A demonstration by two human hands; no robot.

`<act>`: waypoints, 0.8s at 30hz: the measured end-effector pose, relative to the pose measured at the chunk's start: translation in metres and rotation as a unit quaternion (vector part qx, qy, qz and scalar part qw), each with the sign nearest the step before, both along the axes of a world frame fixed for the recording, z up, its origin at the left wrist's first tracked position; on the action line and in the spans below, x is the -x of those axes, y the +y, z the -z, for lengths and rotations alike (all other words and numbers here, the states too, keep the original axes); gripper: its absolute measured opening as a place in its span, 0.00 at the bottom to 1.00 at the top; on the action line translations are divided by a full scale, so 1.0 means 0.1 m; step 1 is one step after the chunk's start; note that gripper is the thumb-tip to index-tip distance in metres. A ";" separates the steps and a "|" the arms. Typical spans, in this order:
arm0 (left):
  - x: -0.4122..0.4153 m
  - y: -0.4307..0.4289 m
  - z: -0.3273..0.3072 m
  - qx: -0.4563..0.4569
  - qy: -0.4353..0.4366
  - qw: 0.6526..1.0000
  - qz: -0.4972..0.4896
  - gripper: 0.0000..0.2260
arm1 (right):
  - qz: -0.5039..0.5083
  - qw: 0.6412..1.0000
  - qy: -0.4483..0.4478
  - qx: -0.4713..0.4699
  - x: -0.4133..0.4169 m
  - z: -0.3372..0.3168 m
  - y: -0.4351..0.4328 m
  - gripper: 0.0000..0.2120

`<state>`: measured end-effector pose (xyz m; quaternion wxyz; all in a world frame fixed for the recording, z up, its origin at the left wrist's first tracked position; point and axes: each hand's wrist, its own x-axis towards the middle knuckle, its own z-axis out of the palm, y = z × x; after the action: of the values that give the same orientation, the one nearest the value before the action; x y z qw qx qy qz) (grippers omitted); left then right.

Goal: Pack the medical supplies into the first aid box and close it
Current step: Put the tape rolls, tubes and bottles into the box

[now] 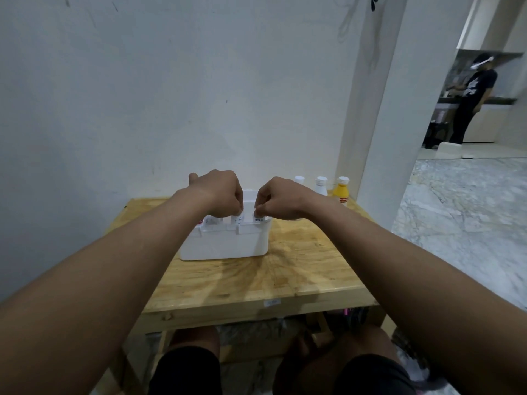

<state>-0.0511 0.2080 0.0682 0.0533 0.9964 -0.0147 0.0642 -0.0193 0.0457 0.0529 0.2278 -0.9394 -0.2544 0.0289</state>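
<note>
A white first aid box (225, 242) stands open in the middle of the wooden table (256, 280). Several small white supply items stick up inside it. My left hand (221, 193) is over the box's left half, fingers pinched on one small white item (236, 219). My right hand (281, 199) is over the right half, pinching another small white item (259, 219). Both items sit at the box's rim. The box's lid is hidden behind my hands.
Two white bottles (321, 186) and a yellow bottle (340, 191) stand at the table's far right corner, by a white pillar (379, 124). A wall is right behind the table. A person (470, 101) stands in the room at the far right.
</note>
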 end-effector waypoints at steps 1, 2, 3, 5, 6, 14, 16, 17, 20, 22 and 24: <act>0.00 0.00 0.00 0.009 0.007 1.000 0.000 0.02 | 0.000 1.000 0.001 0.002 0.00 0.00 0.00 0.09; 0.00 0.00 0.00 0.017 0.012 1.000 0.001 0.03 | 0.000 1.000 0.002 0.004 0.01 0.00 0.00 0.09; 0.00 0.01 0.00 0.021 0.014 1.000 0.001 0.03 | 0.001 1.000 0.004 0.006 0.01 -0.01 0.00 0.09; 0.00 0.01 -0.01 0.024 0.014 1.000 0.001 0.03 | 0.001 1.000 0.005 0.006 0.02 -0.02 -0.01 0.09; 0.00 0.01 -0.01 0.023 0.017 1.000 0.000 0.03 | 0.001 1.000 0.005 0.008 0.02 -0.02 -0.01 0.09; 0.03 0.01 -0.05 0.020 0.046 0.999 -0.009 0.07 | 0.004 1.000 0.018 0.019 0.05 -0.05 0.00 0.11; 0.03 0.00 -0.06 0.024 0.047 0.999 -0.009 0.08 | 0.003 1.000 0.021 0.019 0.05 -0.06 0.01 0.12; 0.03 0.00 -0.07 0.024 0.048 0.998 -0.009 0.08 | 0.003 1.000 0.020 0.020 0.05 -0.06 0.01 0.12; 0.02 0.00 -0.07 0.026 0.049 0.998 -0.011 0.09 | 0.006 1.000 0.017 0.020 0.05 -0.08 0.02 0.13; 0.02 0.01 -0.06 0.025 0.048 0.998 -0.011 0.09 | 0.003 1.000 0.013 0.020 0.05 -0.08 0.02 0.12; 0.02 0.01 -0.05 0.021 0.045 0.999 -0.009 0.08 | -0.004 1.000 0.011 0.022 0.05 -0.08 0.02 0.11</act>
<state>-0.0530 0.2093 0.0737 0.0745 0.9970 -0.0016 0.0197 -0.0241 0.0475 0.0607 0.2100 -0.9429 -0.2545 0.0456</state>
